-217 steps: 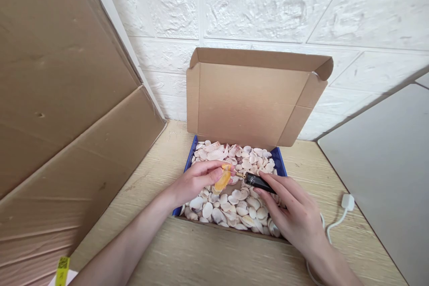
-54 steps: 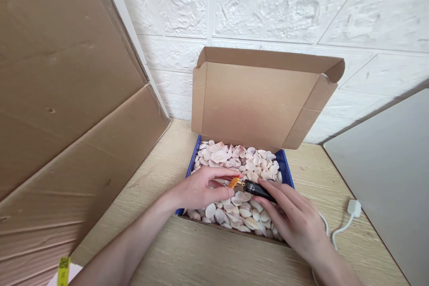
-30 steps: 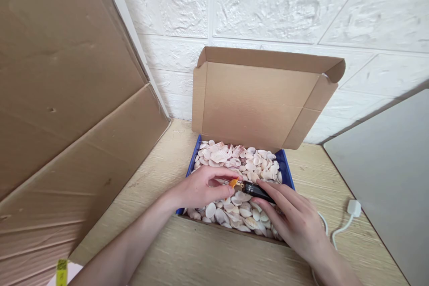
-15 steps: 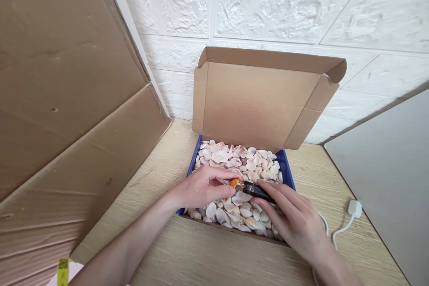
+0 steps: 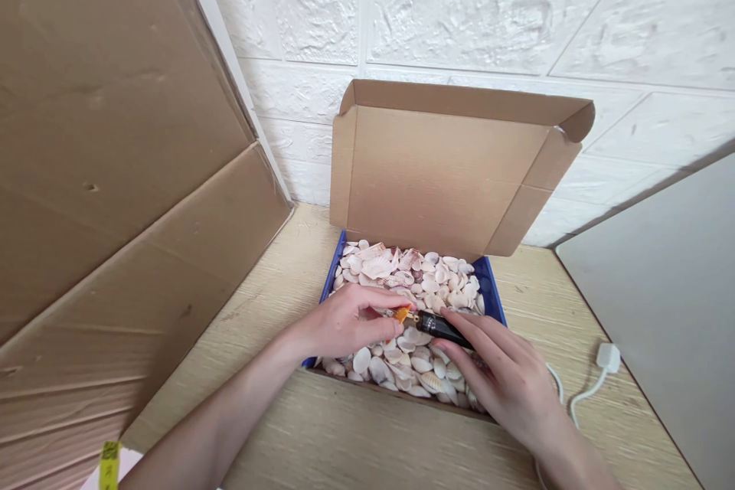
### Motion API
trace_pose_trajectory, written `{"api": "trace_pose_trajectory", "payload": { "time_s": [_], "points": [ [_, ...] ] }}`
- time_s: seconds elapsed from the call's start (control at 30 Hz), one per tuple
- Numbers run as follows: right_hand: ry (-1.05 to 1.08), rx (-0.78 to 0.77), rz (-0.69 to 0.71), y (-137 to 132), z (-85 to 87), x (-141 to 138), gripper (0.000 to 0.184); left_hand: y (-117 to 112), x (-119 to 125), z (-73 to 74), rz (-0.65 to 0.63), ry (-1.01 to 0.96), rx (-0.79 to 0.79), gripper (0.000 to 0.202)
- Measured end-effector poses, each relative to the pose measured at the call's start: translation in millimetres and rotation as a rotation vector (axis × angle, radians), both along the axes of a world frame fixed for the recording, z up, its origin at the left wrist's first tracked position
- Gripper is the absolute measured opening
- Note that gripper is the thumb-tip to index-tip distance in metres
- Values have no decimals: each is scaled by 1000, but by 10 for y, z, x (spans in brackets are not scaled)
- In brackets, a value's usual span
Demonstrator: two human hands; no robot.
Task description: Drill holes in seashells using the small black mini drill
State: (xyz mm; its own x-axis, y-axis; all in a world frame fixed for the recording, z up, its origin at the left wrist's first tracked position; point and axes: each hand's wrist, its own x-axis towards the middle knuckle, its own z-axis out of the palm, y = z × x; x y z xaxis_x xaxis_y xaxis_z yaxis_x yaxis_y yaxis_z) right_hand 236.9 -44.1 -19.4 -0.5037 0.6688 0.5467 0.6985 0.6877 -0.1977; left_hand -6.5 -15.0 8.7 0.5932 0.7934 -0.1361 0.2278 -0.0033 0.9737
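My left hand (image 5: pixel 353 321) pinches a small orange shell (image 5: pixel 402 314) between thumb and fingers. My right hand (image 5: pixel 505 375) is wrapped round a slim black mini electric drill (image 5: pixel 441 327), held at a slant with its brass-coloured tip pointing left at the shell. Tip and shell meet or nearly meet; I cannot tell whether the bit is in it. Both hands are over a blue cardboard box (image 5: pixel 492 291) filled with pale seashells (image 5: pixel 405 371).
The box's brown lid (image 5: pixel 442 176) stands raised at the back. A white cable with a plug (image 5: pixel 609 357) lies on the wooden table (image 5: pixel 356 436) at right. Large cardboard (image 5: pixel 200 245) rises at left, a white brick-patterned wall (image 5: pixel 488 15) behind, a grey-white panel (image 5: pixel 677 268) at right.
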Motion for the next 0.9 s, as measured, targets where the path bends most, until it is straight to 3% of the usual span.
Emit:
{"api": "trace_pose_trajectory", "payload": {
  "time_s": [0.9],
  "points": [
    [7,17,-3,-6,-3,1,33,2,-2,-25,37,3,-87,40]
  ]
}}
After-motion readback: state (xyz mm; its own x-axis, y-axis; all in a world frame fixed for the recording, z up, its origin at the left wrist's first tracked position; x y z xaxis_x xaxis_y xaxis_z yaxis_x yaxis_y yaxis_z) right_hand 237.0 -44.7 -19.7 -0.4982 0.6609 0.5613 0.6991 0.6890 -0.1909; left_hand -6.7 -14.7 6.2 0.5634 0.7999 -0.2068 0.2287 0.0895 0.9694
